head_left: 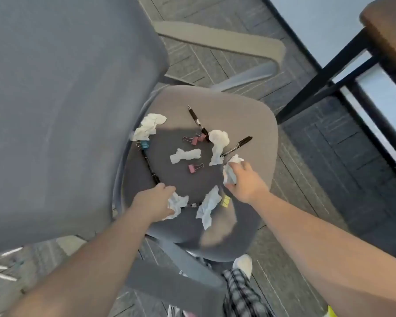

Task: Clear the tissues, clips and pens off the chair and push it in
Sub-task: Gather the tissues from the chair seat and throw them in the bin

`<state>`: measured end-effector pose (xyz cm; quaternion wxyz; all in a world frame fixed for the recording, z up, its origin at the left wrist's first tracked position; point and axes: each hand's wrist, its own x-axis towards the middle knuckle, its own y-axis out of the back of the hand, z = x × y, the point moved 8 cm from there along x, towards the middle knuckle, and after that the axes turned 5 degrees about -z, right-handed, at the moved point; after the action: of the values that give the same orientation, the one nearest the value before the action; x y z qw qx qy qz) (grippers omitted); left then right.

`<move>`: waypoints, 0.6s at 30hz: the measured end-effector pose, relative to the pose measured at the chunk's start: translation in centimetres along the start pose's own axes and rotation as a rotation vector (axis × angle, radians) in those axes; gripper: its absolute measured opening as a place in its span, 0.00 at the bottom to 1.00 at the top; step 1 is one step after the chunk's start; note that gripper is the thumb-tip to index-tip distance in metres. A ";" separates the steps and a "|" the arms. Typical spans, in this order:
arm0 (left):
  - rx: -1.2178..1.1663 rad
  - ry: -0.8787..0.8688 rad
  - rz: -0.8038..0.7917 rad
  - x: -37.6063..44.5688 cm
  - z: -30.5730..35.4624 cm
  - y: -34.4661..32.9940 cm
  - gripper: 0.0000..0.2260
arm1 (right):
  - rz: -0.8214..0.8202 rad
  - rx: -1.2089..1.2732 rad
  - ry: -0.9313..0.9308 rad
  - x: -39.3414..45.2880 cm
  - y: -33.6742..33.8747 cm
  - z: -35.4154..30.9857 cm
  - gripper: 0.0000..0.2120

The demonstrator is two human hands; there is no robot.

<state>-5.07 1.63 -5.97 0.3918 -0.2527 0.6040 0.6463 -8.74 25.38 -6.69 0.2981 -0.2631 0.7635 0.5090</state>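
Note:
A grey office chair seat [242, 115] carries crumpled white tissues, binder clips and black pens. My left hand [153, 202] is closed on a tissue [177, 203] at the seat's near left. My right hand [245, 181] grips another tissue [230, 171] at the right. Loose tissues lie at the back left [149, 125], the middle [185, 155], the right of middle [218, 145] and the front [208, 205]. Pink clips [196, 139] [193, 168], a blue clip [144, 144] and a yellow clip [225, 200] lie between them. Pens rest at the back [197, 121], the right [239, 145] and the left rim [150, 167].
The chair's tall grey backrest [66, 99] fills the left. Its armrests [215, 42] [169, 277] flank the seat. A brown desk with black legs [343, 74] stands at the upper right over grey carpet. My checked trouser leg and white shoe [242, 266] are below the seat.

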 end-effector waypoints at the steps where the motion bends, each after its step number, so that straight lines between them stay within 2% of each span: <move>1: 0.015 0.004 -0.017 0.3 0.0 -0.3 0.24 | 0.004 -0.010 -0.003 0.4 -0.1 -0.2 0.31; 5: 0.059 0.021 -0.050 1.9 0.1 -1.6 0.19 | 0.022 0.048 -0.063 1.4 -1.0 -0.6 0.32; 9: 0.023 0.038 -0.009 2.2 0.3 -1.0 0.10 | 0.085 0.034 -0.111 1.7 -1.2 -0.9 0.19; 14: 0.086 0.001 0.104 0.9 1.3 1.4 0.12 | 0.200 0.027 -0.057 -0.4 0.2 -1.8 0.05; 16: 0.067 0.015 0.159 0.5 1.6 2.7 0.10 | 0.204 0.054 -0.072 -1.2 0.4 -1.7 0.05; 18: -0.088 0.038 0.193 0.5 1.6 3.7 0.08 | 0.136 0.228 -0.108 -1.4 -0.3 -1.4 0.05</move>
<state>-8.13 3.43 -3.93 0.3048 -0.2226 0.6040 0.7019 -7.82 24.11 -5.50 0.3316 -0.1475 0.8152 0.4514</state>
